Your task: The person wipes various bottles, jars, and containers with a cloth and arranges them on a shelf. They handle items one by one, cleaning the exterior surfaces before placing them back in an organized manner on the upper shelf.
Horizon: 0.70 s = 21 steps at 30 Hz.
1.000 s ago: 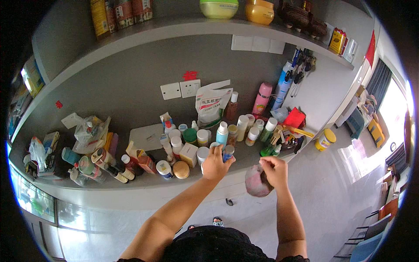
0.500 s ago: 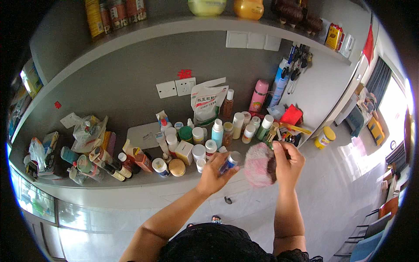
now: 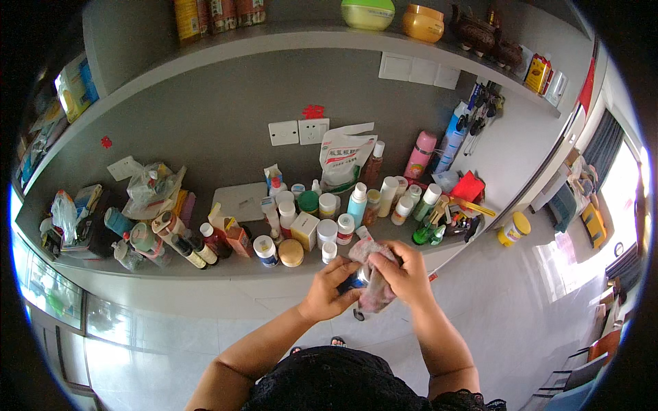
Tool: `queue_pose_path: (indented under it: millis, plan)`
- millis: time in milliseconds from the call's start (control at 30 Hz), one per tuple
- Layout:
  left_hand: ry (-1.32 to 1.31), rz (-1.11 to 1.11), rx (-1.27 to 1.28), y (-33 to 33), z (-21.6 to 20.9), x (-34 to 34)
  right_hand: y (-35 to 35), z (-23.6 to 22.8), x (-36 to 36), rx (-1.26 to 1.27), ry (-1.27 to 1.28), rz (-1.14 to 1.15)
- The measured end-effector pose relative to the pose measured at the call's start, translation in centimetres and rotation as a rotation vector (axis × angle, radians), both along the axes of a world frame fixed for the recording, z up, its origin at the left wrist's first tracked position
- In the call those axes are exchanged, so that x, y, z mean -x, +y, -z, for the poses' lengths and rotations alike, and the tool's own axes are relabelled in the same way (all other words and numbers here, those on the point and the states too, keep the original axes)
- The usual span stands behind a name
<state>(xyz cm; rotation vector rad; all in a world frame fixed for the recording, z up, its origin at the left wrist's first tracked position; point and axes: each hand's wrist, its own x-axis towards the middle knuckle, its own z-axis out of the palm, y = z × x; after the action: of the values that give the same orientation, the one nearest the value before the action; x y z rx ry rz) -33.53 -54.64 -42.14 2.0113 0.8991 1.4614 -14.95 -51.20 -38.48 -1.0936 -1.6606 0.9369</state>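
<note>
Floor: glossy pale tile floor (image 3: 507, 335) spread below and to the right.
Counter: long grey counter with a curved front edge (image 3: 305, 268) carried crowded bottles and jars (image 3: 327, 229).
Upper shelf: thick grey curved shelf (image 3: 295, 42) ran above the counter.
Pouch: white plastic pouch with red and green print (image 3: 343, 164) stood upright toward the back of the counter.
Flask: pink cylindrical flask (image 3: 419, 156) stood right of the pouch, slightly tilted.
Hands, 2: bare right hand (image 3: 404, 274) gripped the pink-and-grey fuzzy cloth (image 3: 377, 291) narrowly; bare left hand (image 3: 327, 289) curled closed around the small blue container (image 3: 356, 279).
Cloth: bunched, it pressed against the container's right side.
Container: smallest, partly hidden by fingers and cloth, it was held between the 2 hands, just off the counter's front edge.
</note>
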Motion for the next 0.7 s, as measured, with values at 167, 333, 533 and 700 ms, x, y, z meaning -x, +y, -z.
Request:
queue_pose_path:
  millis: [167,333,533,700]
  plan:
    - [0.011,-0.007,0.039,-0.3,-0.1,0.8,-0.7,-2.2,-0.6,-0.122,-0.04,0.09]
    - [-0.037,0.027,0.042,-0.4,-0.4,1.3,-2.0,-2.0,1.1,-0.064,-0.023,-0.016]
    - [-0.827,0.388,0.99,-0.4,-0.7,1.3,-1.0,-2.5,-0.2,-0.071,0.083,0.103]
    - [-1.109,0.375,1.019,0.7,-2.5,0.3,-1.7,-2.3,2.1,-0.383,-0.245,-0.083]
